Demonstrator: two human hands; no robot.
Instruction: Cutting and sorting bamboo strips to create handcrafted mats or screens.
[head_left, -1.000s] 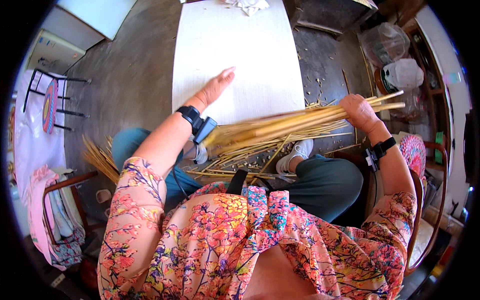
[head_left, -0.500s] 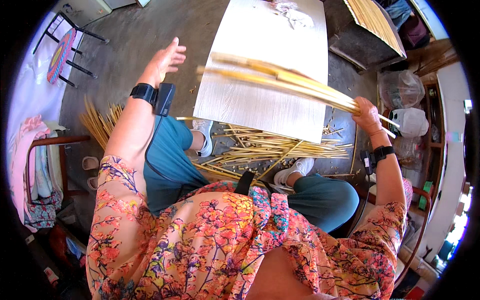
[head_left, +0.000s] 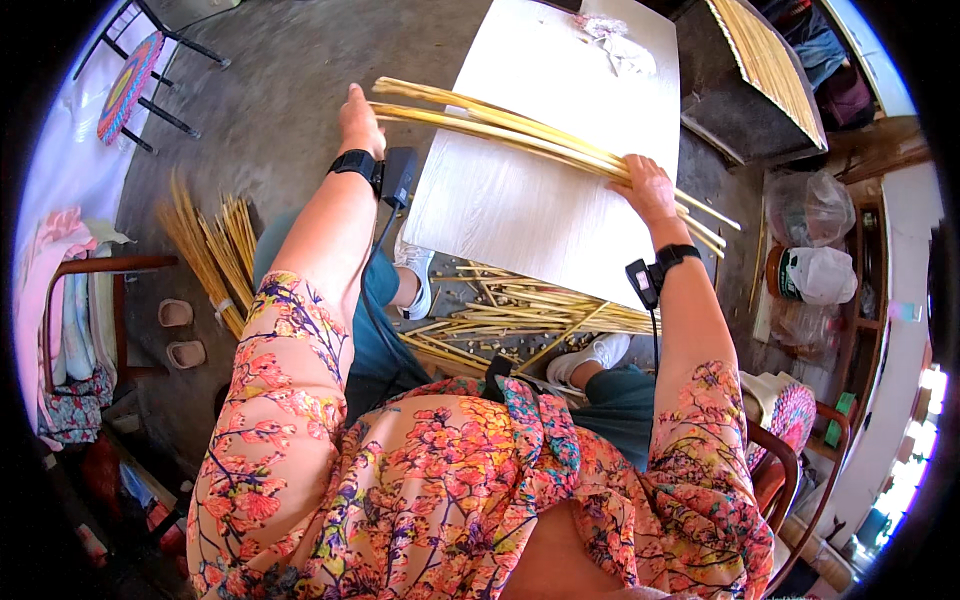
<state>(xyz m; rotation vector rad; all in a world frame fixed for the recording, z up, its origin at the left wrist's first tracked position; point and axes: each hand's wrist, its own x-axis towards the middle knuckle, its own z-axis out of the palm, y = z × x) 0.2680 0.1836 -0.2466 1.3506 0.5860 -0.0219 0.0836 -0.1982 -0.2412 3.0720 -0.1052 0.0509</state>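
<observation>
A loose bundle of pale yellow straw-like stalks lies slantwise over the white wood-grain tabletop. My right hand is closed round it near the right end, where several cut ends stick out past my fingers. At the other end, my left hand stands upright with the thumb raised and the palm toward the stalk tips. It seems to touch the tips without wrapping round them; its fingers are partly hidden. A few stalks at the far side of the bundle spread apart from the others.
Many cut stalks lie on the floor between my feet. Left of my leg stands a tied bunch of brushy stalks. A crumpled white cloth or bag rests on the far tabletop. A dark box topped with stalks stands to the right.
My right hand has moved left and inward with the stalks, which now lie steadier over the tabletop. My left hand has come right, to the stalks' left ends.
</observation>
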